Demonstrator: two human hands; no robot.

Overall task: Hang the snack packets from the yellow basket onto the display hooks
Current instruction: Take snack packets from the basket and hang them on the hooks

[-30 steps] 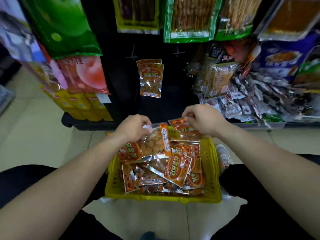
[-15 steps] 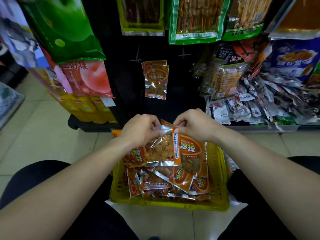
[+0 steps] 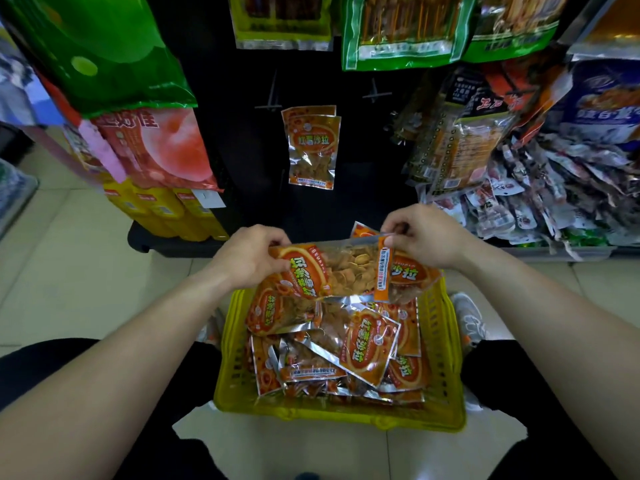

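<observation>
The snack packets [image 3: 332, 344] are orange and red with silver foil edges and clear windows showing tan chips (yellow-green lettering sits in an orange oval), heaped in a bright yellow slatted basket [image 3: 446, 358] on pale beige floor tiles [image 3: 69, 271] before a black display rack [image 3: 221, 98].

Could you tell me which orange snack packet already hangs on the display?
The upright packet on the black panel; the rest lie in the yellow basket or in the left hand and right hand.
</observation>
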